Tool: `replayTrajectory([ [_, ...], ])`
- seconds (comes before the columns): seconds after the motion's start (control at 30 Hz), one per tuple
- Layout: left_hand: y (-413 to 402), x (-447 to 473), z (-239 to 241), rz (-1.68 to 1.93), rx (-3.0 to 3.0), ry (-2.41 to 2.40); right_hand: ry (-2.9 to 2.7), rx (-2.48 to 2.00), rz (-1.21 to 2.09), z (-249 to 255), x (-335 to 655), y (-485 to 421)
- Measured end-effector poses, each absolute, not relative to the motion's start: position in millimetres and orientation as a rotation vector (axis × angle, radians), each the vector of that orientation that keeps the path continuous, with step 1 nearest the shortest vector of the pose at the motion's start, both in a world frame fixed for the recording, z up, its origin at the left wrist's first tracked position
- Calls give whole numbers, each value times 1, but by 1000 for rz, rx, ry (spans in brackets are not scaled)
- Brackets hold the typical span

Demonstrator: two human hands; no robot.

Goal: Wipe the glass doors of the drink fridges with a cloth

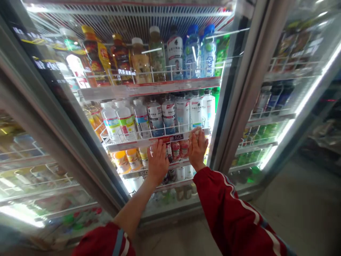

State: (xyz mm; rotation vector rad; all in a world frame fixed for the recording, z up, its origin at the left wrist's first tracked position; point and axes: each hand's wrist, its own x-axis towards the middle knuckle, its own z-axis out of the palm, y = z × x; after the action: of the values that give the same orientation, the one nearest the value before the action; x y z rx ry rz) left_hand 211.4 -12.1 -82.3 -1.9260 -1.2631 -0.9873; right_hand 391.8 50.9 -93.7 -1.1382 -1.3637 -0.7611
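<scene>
Both my hands reach into an open drinks fridge. My left hand [157,160] is raised with fingers stretched out, its fingertips at the front rail [138,143] of the second shelf, in front of small pinkish bottles [179,149] on the shelf below. My right hand [197,146] lies against the same rail further right, fingers spread, just under a row of white-labelled bottles [182,112]. Neither hand appears to grip anything. Both sleeves are red with white stripes.
The top shelf carries tea and blue-capped water bottles [200,53]. Orange drinks [127,159] stand on the third shelf, left. The open glass door [53,117] hangs at left; a metal door post [247,89] stands at right, with another fridge section [277,106] beyond.
</scene>
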Motion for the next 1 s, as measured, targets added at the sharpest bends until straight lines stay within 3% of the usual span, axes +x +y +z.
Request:
replayTrajectory([
  [0.73, -1, 259, -72, -939, -1956, -1278, -1394, -1086, -737, -98, 430, 60],
  [1.0, 0, 258, -72, -940, -1934, -1280, -1216, -1256, -713, -88, 484, 75],
])
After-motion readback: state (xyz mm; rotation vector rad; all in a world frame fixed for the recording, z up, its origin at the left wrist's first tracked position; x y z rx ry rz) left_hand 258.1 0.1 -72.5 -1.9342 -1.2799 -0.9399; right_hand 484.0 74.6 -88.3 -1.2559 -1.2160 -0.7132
